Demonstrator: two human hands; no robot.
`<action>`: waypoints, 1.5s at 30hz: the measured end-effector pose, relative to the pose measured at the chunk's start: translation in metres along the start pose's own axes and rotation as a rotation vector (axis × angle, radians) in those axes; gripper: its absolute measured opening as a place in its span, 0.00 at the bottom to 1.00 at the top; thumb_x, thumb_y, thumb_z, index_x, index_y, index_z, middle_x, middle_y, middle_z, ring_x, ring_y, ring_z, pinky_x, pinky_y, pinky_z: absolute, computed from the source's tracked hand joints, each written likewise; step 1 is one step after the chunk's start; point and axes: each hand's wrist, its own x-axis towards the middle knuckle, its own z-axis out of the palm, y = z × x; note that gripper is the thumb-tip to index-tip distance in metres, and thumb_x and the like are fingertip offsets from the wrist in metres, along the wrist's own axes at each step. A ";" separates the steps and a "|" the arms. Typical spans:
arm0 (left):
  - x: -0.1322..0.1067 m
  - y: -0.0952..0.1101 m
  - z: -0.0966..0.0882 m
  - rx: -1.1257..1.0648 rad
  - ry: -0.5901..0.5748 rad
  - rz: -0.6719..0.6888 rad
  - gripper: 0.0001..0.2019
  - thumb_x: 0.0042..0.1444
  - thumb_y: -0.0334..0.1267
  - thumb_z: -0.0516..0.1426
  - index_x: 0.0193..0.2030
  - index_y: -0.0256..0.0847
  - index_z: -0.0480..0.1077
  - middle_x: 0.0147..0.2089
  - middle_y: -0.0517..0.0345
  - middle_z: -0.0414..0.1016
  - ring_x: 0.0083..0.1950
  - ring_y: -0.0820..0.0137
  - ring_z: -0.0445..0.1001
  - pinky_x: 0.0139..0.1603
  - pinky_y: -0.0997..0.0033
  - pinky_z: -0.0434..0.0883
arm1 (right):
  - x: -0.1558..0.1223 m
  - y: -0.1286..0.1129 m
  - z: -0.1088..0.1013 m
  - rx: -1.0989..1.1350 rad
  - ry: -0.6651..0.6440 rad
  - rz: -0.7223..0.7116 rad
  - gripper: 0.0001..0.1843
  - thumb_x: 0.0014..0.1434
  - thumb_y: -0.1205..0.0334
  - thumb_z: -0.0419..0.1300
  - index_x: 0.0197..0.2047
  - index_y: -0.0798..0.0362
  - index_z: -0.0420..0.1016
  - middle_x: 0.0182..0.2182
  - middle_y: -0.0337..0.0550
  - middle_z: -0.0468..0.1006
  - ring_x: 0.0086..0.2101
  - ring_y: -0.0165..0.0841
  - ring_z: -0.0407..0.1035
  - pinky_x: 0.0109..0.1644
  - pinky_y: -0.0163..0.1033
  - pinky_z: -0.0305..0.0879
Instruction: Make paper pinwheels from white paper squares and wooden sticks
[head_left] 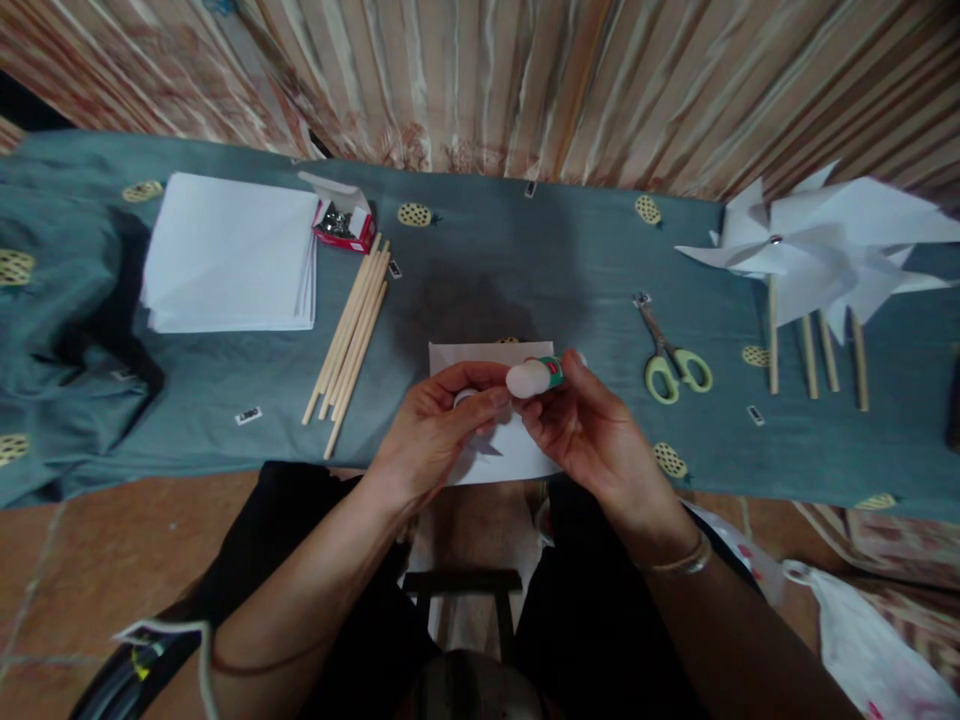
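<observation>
My right hand point(600, 430) is closed on a glue stick point(531, 378) with a green label, its white end pointing left toward my other hand. My left hand point(431, 425) has thumb and fingers pinched around a small white round piece point(465, 397) that looks like a cap, mostly covered by the fingers. Beneath both hands a white sheet of paper point(517, 455) lies at the table's near edge, partly hidden by them.
White paper is stacked point(232, 255) at left, beside an open red box point(343, 224) of small metal pieces. Several wooden sticks point(351, 345) lie nearby. Green-handled scissors point(667, 365) and white paper pinwheels point(817, 245) on sticks are at right. A curtain point(487, 80) hangs behind the cloth-covered table point(585, 270).
</observation>
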 end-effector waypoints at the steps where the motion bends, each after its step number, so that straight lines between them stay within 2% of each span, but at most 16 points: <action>1: 0.000 0.000 0.000 -0.004 -0.001 -0.003 0.13 0.37 0.38 0.73 0.32 0.39 0.81 0.29 0.60 0.77 0.27 0.80 0.67 0.27 0.82 0.64 | 0.000 0.000 0.000 0.000 -0.005 -0.005 0.13 0.45 0.60 0.76 0.32 0.49 0.77 0.28 0.28 0.83 0.27 0.23 0.77 0.33 0.24 0.77; 9: -0.001 0.001 -0.002 0.021 -0.008 0.009 0.12 0.39 0.38 0.73 0.33 0.38 0.81 0.29 0.60 0.76 0.26 0.81 0.64 0.27 0.81 0.63 | 0.000 0.000 0.001 -0.032 -0.004 -0.029 0.15 0.43 0.60 0.77 0.31 0.50 0.76 0.27 0.28 0.83 0.26 0.23 0.77 0.32 0.24 0.77; 15: -0.002 0.002 -0.002 0.069 0.036 -0.012 0.14 0.36 0.39 0.74 0.32 0.38 0.81 0.27 0.61 0.76 0.26 0.80 0.65 0.26 0.79 0.63 | -0.002 -0.001 0.005 -0.077 0.016 -0.043 0.17 0.40 0.59 0.78 0.29 0.50 0.75 0.25 0.28 0.82 0.25 0.22 0.76 0.31 0.24 0.76; 21: -0.003 0.001 -0.004 0.126 0.054 0.026 0.13 0.38 0.37 0.73 0.32 0.39 0.80 0.28 0.61 0.78 0.29 0.76 0.71 0.34 0.76 0.69 | -0.003 0.000 0.005 -0.113 0.056 -0.069 0.17 0.39 0.58 0.78 0.29 0.50 0.76 0.25 0.29 0.82 0.25 0.23 0.75 0.31 0.25 0.76; 25: -0.003 0.001 -0.004 0.137 0.059 0.034 0.11 0.38 0.36 0.73 0.31 0.39 0.80 0.30 0.61 0.79 0.31 0.76 0.72 0.36 0.77 0.69 | -0.002 0.000 0.005 -0.102 0.072 -0.063 0.17 0.38 0.59 0.78 0.28 0.50 0.76 0.26 0.31 0.82 0.25 0.24 0.75 0.30 0.26 0.76; 34: -0.004 0.001 -0.005 0.136 0.047 0.025 0.10 0.40 0.35 0.72 0.31 0.40 0.81 0.28 0.62 0.78 0.29 0.78 0.70 0.33 0.80 0.67 | -0.003 0.000 0.004 -0.124 0.042 -0.078 0.16 0.40 0.58 0.77 0.28 0.50 0.76 0.26 0.30 0.82 0.24 0.23 0.76 0.30 0.25 0.76; 40: -0.004 0.001 -0.005 0.148 0.053 0.019 0.10 0.39 0.36 0.72 0.31 0.40 0.81 0.28 0.61 0.78 0.29 0.78 0.70 0.33 0.79 0.68 | -0.004 -0.001 0.006 -0.129 0.064 -0.073 0.18 0.37 0.58 0.78 0.28 0.50 0.75 0.25 0.29 0.82 0.23 0.23 0.75 0.29 0.25 0.77; 45: -0.004 0.000 -0.005 0.152 0.075 0.003 0.12 0.38 0.36 0.72 0.31 0.39 0.81 0.28 0.60 0.78 0.28 0.77 0.70 0.31 0.78 0.67 | -0.003 -0.001 0.004 -0.150 0.063 -0.068 0.17 0.41 0.57 0.77 0.29 0.50 0.74 0.25 0.30 0.82 0.23 0.23 0.76 0.30 0.26 0.77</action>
